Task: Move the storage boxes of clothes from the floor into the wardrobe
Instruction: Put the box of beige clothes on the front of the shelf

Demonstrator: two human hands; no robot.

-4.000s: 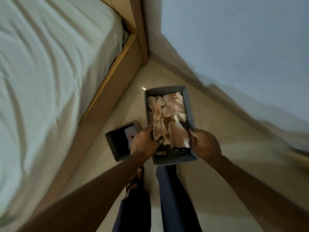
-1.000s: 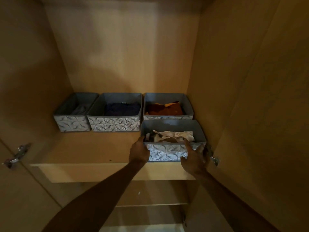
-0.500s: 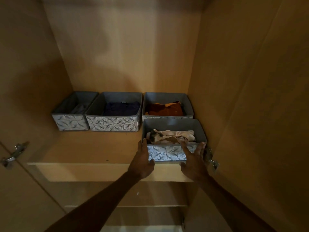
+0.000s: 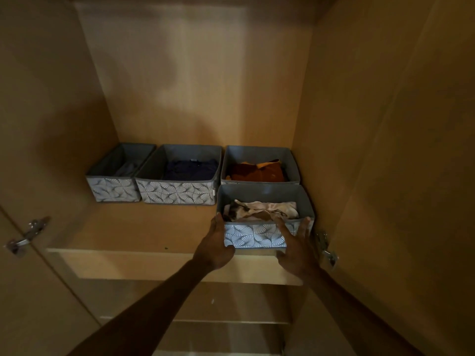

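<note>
A grey storage box with a leaf-patterned front (image 4: 254,236), holding cream and brown clothes, rests on the wardrobe shelf (image 4: 144,227) at its front right. My left hand (image 4: 214,244) lies flat against the box's front left corner, fingers straight. At the front right corner my right hand (image 4: 295,246) lies flat too, fingers spread. Neither hand grips the box. Behind it stand three more boxes in a row: one with orange clothes (image 4: 259,167), one with dark blue clothes (image 4: 180,176), and a narrow one with grey cloth (image 4: 115,176).
The wardrobe's right side wall (image 4: 385,150) is close beside the front box. Metal door hinges show at the left (image 4: 25,236) and at the right (image 4: 326,250). A lower shelf (image 4: 226,322) lies below. Bare shelf is left of the front box.
Four seconds ago I held the box over the floor by the bed. It now sits on the shelf, and my fingers have gone from curled on its front to flat against it.
</note>
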